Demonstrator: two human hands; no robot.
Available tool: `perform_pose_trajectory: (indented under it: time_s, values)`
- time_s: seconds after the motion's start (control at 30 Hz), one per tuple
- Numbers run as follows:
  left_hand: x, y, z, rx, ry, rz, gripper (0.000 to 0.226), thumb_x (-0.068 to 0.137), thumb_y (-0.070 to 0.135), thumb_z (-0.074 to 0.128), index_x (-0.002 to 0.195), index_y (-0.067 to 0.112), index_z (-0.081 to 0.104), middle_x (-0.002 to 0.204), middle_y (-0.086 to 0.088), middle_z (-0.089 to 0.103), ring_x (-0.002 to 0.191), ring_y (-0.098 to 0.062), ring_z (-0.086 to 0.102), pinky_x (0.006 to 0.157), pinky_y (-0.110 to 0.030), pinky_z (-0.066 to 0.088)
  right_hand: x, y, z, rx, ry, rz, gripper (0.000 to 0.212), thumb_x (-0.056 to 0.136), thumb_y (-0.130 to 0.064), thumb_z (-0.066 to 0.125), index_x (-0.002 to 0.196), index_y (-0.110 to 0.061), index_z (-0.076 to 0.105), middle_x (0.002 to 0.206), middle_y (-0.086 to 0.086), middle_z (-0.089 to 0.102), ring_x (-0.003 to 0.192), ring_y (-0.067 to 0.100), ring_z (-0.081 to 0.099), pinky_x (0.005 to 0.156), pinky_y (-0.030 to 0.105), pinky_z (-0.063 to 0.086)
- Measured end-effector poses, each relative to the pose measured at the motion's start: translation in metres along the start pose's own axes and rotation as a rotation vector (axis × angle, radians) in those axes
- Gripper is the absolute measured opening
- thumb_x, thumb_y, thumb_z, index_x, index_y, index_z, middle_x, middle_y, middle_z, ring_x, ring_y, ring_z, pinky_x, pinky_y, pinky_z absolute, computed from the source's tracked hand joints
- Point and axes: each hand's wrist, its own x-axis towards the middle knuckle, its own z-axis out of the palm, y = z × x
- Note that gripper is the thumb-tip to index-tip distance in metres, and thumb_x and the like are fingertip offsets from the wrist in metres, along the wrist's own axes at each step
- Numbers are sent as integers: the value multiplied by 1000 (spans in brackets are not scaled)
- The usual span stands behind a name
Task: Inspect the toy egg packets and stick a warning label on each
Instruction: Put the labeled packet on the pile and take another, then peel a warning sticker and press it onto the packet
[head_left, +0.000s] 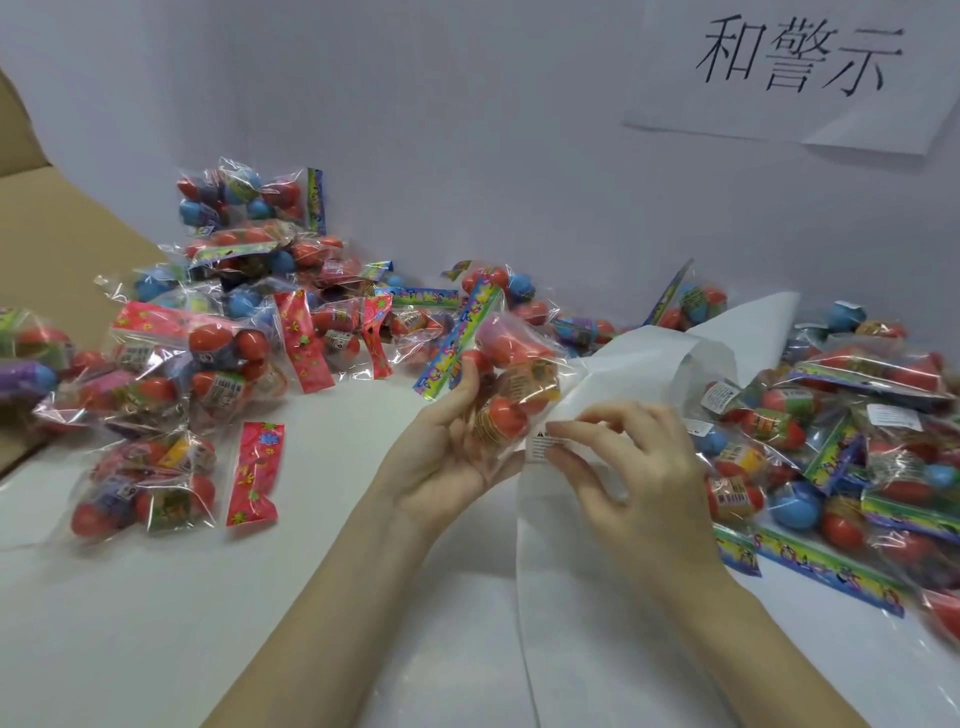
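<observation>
My left hand holds a clear packet of toy eggs upright in the middle of the view; the packet has red and yellow eggs and a colourful header strip. My right hand pinches a small white warning label between thumb and forefinger at the packet's lower right corner. The label touches the packet's plastic. A long white backing strip runs under my right hand, from the front edge up to the back right.
Many more egg packets lie heaped at the left and at the right on the white table. A brown cardboard box stands at far left. A paper sign with characters hangs on the back wall.
</observation>
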Motion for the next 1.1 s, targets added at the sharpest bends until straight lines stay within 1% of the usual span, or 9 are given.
perform_pose_trajectory:
  time_s: [0.1, 0.23, 0.4, 0.53, 0.67, 0.8, 0.87, 0.97, 1.1]
  values:
    - [-2, 0, -1, -20, -46, 34, 33, 73, 38, 54, 78, 15, 78, 91, -6, 75, 81, -18, 72, 67, -49, 56, 0, 1, -1, -6, -48, -20, 23, 71, -12, 69, 93, -11, 74, 80, 7, 64, 77, 16, 44, 66, 32, 38]
    - [-2, 1, -3, 18, -74, 76, 36, 71, 43, 55, 87, 20, 77, 101, -2, 73, 91, -15, 70, 83, -56, 48, 1, 0, -3, -38, -121, -66, 26, 70, -6, 66, 95, -11, 73, 83, 9, 63, 77, 20, 47, 66, 31, 43]
    - [-4, 0, 0, 74, -123, 87, 35, 76, 43, 50, 83, 22, 78, 99, -1, 74, 92, -15, 70, 83, -48, 51, 3, -2, -5, -84, -111, -159, 19, 68, -4, 68, 85, -10, 74, 79, 6, 66, 68, 29, 59, 59, 35, 48]
    - [-3, -5, 6, 0, -42, 33, 27, 70, 33, 60, 79, 14, 77, 101, -7, 71, 82, -21, 71, 67, -35, 59, 3, -3, -6, -121, -69, -224, 5, 69, -11, 72, 74, -10, 74, 70, 4, 68, 58, 27, 61, 59, 32, 40]
    - [-2, -7, 9, -92, 49, -4, 23, 67, 23, 63, 79, 7, 73, 107, -10, 67, 79, -24, 71, 75, -34, 55, 2, -3, -8, -174, -36, -291, 10, 72, -10, 72, 62, -10, 70, 68, 3, 69, 51, 25, 59, 55, 32, 37]
    - [-1, -5, 9, -99, 110, 15, 28, 66, 24, 63, 91, 10, 64, 118, -9, 62, 93, -23, 64, 94, -37, 45, 3, -4, -8, -169, -33, -301, 10, 73, -7, 70, 64, -11, 70, 73, 2, 70, 53, 24, 60, 54, 32, 38]
    - [-2, -4, 10, -119, 110, 30, 28, 67, 24, 62, 92, 10, 64, 104, -9, 67, 84, -22, 67, 86, -35, 52, 3, -4, -8, -148, -33, -294, 9, 71, -3, 70, 65, -10, 69, 77, 2, 71, 55, 24, 61, 55, 32, 37]
    - [-3, -3, 12, -115, 169, 96, 36, 67, 24, 62, 100, 9, 63, 107, -8, 62, 84, -19, 64, 67, -29, 57, 2, -4, -9, -111, -79, -275, 9, 66, 1, 66, 67, -8, 64, 82, 4, 69, 64, 25, 63, 61, 32, 39]
    - [-2, 0, 8, 79, 308, 216, 27, 80, 29, 58, 100, 12, 61, 107, -6, 62, 93, -20, 61, 77, -31, 54, 2, -3, -11, -28, -134, -122, 13, 63, -11, 59, 74, -7, 57, 82, 4, 63, 75, 19, 57, 69, 31, 37]
